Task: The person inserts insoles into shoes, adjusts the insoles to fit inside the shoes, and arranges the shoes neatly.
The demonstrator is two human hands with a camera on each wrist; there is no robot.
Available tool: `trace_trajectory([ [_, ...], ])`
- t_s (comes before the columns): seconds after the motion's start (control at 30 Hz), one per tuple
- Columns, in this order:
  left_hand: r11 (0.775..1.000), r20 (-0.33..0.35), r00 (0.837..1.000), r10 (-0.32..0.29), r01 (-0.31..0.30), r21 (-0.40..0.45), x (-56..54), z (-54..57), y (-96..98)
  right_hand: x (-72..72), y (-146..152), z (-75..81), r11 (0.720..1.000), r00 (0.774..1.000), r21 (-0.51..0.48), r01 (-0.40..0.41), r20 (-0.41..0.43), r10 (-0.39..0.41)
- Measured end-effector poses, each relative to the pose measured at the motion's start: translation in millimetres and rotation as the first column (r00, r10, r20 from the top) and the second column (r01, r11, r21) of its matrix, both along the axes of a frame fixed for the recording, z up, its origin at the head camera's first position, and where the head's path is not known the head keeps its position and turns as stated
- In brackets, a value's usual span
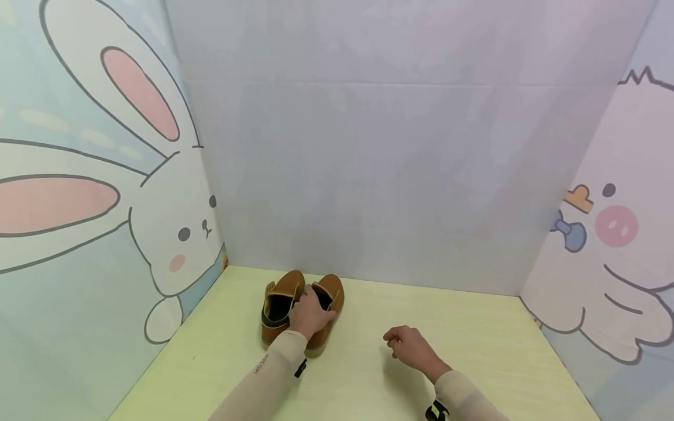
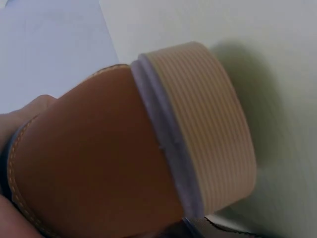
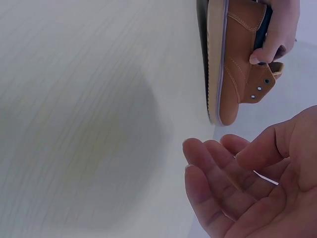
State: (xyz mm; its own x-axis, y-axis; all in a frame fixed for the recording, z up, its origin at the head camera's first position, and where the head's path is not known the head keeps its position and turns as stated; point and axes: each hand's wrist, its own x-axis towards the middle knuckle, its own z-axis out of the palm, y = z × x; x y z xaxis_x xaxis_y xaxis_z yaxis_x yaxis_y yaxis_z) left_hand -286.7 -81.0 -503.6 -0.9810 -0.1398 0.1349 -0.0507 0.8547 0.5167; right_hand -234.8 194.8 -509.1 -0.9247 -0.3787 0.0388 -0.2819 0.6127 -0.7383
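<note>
Two brown shoes stand side by side near the back left of the table. My left hand (image 1: 309,316) grips the right shoe (image 1: 333,287) at its opening, with the thumb on the outer side. In the left wrist view the heel of this shoe (image 2: 99,153) fills much of the frame, its ribbed sole edge facing right. The left shoe (image 1: 289,284) is right beside it, its dark lining showing. My right hand (image 1: 413,348) hovers above the table to the right, fingers loosely curled and holding nothing, as the right wrist view also shows.
The pale yellow table (image 1: 474,327) meets a grey back wall (image 1: 368,175). Side panels carry a cartoon rabbit (image 1: 168,234) on the left and a white cartoon animal (image 1: 626,234) on the right.
</note>
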Motion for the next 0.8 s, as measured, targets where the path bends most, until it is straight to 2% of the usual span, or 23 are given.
trace_trajectory([
  [0.2, 0.999, 0.012, 0.999, 0.032, -0.032, -0.006, -4.2, -8.9, -3.3, 1.3, 0.2, -1.6, 1.000, 1.000, 0.006, 0.000, -0.003, 0.000],
  [0.57, 0.998, 0.019, 0.998, 0.056, -0.056, 0.024, -4.7, -7.4, -0.3, 4.8, 2.3, 1.7, 1.000, 1.000, 0.022, 0.008, 0.004, -0.008],
  [0.67, 0.998, 0.012, 0.998, 0.060, -0.060, 0.030, -6.5, -6.5, 0.4, 3.8, 3.0, 3.5, 0.999, 1.000, 0.034, 0.012, -0.009, -0.011],
  [0.8, 0.997, 0.007, 0.998, 0.061, -0.062, 0.044, -8.6, -5.0, 1.9, 1.7, 3.4, 7.3, 0.996, 0.997, 0.079, 0.030, -0.072, -0.024],
])
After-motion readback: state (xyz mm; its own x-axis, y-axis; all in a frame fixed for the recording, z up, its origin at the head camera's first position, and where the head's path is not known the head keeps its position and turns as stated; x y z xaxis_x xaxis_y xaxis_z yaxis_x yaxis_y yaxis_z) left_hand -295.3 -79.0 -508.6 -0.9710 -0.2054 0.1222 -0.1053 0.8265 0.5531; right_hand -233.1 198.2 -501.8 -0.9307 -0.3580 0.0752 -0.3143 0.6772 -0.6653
